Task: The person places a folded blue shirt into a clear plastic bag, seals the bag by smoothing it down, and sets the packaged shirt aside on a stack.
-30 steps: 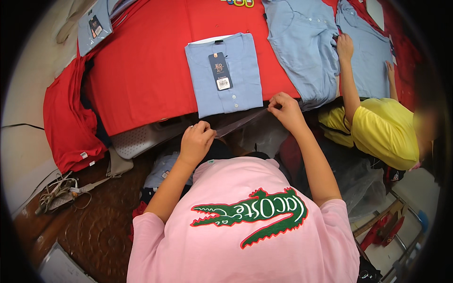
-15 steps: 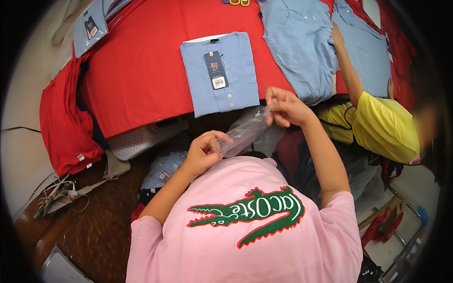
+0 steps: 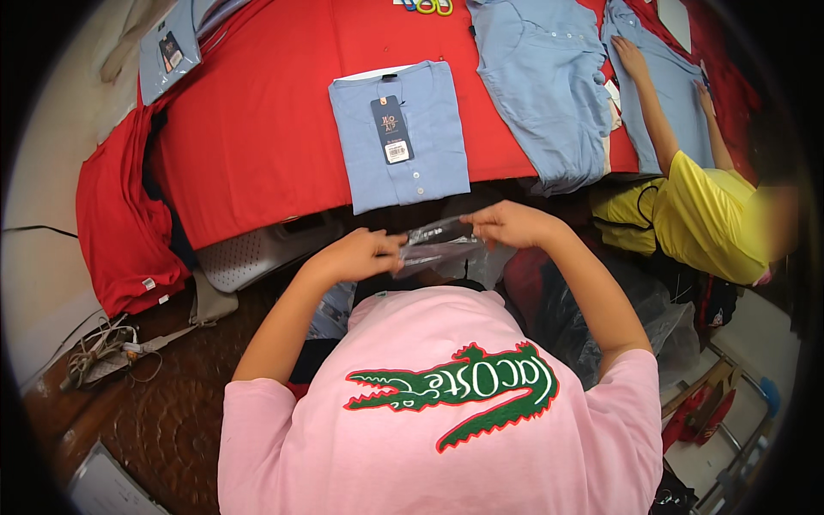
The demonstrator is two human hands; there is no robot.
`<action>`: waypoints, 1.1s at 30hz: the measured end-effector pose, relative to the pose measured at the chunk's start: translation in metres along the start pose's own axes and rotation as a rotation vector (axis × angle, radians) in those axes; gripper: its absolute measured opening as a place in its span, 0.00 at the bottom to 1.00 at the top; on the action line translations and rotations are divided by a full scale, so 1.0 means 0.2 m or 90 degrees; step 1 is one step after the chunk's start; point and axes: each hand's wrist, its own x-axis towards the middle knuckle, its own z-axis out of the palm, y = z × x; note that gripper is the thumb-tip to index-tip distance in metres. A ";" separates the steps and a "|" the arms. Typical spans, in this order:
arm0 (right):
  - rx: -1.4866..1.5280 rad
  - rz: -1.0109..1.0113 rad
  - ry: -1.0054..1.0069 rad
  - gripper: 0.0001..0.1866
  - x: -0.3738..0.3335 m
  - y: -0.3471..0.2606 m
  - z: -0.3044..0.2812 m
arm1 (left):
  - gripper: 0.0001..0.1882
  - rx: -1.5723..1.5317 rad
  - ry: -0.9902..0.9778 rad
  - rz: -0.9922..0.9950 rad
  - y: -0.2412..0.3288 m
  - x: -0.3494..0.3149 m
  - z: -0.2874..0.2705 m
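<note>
Between my two hands a clear plastic bag [image 3: 436, 244] is stretched, just off the near edge of the table. My left hand [image 3: 365, 255] is closed on one end of it, and my right hand [image 3: 512, 225] pinches the other end. Beyond the bag, a folded light blue shirt [image 3: 442, 129] lies flat on the red cloth. A dark hang tag [image 3: 391, 129] with a white label rests on the shirt's front, near a row of small buttons.
Red cloth [image 3: 257, 120] covers the table. Right of the folded shirt lies another blue shirt [image 3: 545, 86]. A person in a yellow top [image 3: 708, 215] handles a further blue shirt [image 3: 648, 112]. Packed shirts [image 3: 170, 56], scissors [image 3: 433, 7], a perforated plastic container [image 3: 257, 253] and tangled cables [image 3: 99, 356] are around.
My hands have levelled out, the right one lowered and the left raised slightly, with the bag now held wide between them. The co-worker's hands have shifted on the far-right shirt.
</note>
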 end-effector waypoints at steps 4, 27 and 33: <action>0.160 -0.026 0.123 0.09 0.14 0.12 -0.16 | 0.16 -0.121 0.157 -0.063 -0.07 0.15 0.04; -0.097 -0.141 0.408 0.06 0.40 -0.18 -0.13 | 0.06 -0.132 0.813 0.000 -0.17 0.02 0.16; -0.099 -0.115 0.424 0.07 0.39 -0.20 -0.10 | 0.07 -0.291 0.701 -0.074 -0.32 0.04 0.11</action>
